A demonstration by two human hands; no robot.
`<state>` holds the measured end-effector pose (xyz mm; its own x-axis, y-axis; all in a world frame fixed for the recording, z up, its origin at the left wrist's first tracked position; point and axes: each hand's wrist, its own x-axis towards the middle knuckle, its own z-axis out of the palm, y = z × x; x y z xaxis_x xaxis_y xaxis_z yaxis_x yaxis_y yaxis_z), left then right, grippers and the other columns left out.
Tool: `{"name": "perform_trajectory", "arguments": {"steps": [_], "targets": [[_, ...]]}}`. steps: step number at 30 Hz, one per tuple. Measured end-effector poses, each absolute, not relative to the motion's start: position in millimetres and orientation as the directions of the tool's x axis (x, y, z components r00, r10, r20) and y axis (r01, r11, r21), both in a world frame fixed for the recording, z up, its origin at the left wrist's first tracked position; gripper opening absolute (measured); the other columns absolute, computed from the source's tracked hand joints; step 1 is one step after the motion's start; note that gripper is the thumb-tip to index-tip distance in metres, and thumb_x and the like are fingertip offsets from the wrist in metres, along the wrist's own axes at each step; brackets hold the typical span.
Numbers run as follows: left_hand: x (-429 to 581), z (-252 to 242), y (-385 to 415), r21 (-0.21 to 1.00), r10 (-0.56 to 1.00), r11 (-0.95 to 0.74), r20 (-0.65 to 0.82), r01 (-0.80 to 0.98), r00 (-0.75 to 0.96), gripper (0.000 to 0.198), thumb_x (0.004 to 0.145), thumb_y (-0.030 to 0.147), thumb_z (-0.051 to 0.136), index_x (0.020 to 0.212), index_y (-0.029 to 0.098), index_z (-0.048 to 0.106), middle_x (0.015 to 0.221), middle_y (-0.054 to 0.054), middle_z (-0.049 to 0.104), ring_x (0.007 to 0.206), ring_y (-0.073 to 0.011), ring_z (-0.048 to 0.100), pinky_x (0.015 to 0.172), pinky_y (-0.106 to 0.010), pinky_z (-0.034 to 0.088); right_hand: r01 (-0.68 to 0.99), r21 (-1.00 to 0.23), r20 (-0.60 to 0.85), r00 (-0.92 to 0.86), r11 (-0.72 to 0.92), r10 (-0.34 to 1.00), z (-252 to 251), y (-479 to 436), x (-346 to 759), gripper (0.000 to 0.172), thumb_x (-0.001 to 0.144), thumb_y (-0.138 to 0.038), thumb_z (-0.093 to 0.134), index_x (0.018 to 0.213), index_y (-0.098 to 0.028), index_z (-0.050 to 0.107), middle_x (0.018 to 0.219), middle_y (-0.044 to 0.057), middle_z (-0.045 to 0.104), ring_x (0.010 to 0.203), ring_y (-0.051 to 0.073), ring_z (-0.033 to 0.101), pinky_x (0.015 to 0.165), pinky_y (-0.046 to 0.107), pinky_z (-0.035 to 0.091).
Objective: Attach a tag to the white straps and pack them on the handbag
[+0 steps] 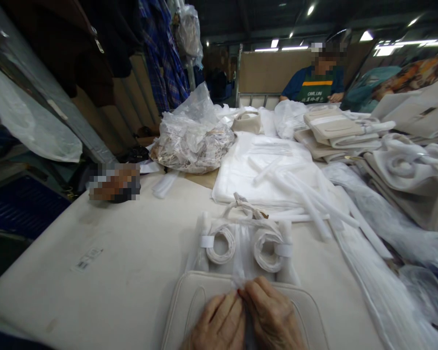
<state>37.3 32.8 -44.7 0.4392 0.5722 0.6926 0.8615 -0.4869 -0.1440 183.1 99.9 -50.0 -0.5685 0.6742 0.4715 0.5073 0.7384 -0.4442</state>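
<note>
A cream handbag (178,311) with a stitched, piped flap lies at the near edge, in front of me. My left hand (219,321) rests on the flap, its fingers bent and pressed together. Beside it, my right hand (272,313) pinches at the bag's middle, fingertips meeting those of the left. Between them runs a translucent white plastic strip (243,253), its end hidden under the fingers. Behind the flap stand two coiled straps in wrapping, a left coil (209,248) and a right coil (258,250), with white bands. A thin cream handle (237,204) arches beyond them.
White plastic bags (237,170) lie stacked behind, with loose foam tubes (306,194) across them. A heap of crumpled clear plastic (193,141) stands back left. Wrapped cream bags (336,126) crowd the right. A co-worker (316,82) in a green apron is across the table.
</note>
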Motion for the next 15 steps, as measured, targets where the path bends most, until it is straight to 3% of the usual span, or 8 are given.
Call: {"name": "perform_trajectory", "arguments": {"steps": [3,7,12,15], "targets": [[36,-51,34,-0.236,0.560,-0.459,0.672,0.857,0.485,0.030,0.092,0.013,0.038,0.089,0.015,0.067,0.096,-0.004,0.068,0.102,-0.0173,0.059,0.109,-0.035,0.029,0.523,-0.419,0.478,-0.568,0.743,0.670,-51,100,184,0.029,0.092,-0.012,0.035,0.069,-0.021,0.048,0.061,-0.001,0.050,0.048,0.010,0.051,0.048,0.018,0.036],[37,-58,34,-0.225,0.546,-0.458,0.693,0.860,0.472,0.028,0.091,0.013,0.040,0.089,0.013,0.068,0.099,-0.006,0.068,0.111,-0.0189,0.055,0.114,-0.038,0.024,0.585,-0.402,0.512,-0.495,0.705,0.702,-48,103,174,0.031,0.095,-0.017,0.034,0.067,-0.023,0.045,0.058,-0.001,0.049,0.045,0.012,0.052,0.044,0.021,0.038],[38,-58,38,-0.224,0.509,-0.453,0.730,0.863,0.457,0.028,0.090,0.012,0.040,0.088,0.011,0.068,0.097,-0.007,0.070,0.106,-0.0174,0.058,0.114,-0.037,0.025,0.570,-0.527,0.555,-0.330,0.630,0.763,-33,94,196,0.021,0.098,-0.029,0.033,0.106,-0.018,0.049,0.083,0.006,0.060,0.057,0.014,0.058,0.053,0.024,0.048],[37,-59,34,-0.189,0.466,-0.471,0.776,0.862,0.425,0.033,0.092,0.014,0.036,0.085,0.013,0.067,0.091,-0.006,0.071,0.099,-0.0158,0.061,0.114,-0.035,0.025,0.675,-0.498,0.601,-0.184,0.544,0.778,-13,88,265,0.025,0.092,-0.039,0.050,0.111,-0.022,0.052,0.087,0.005,0.059,0.059,0.014,0.056,0.054,0.025,0.047]]}}
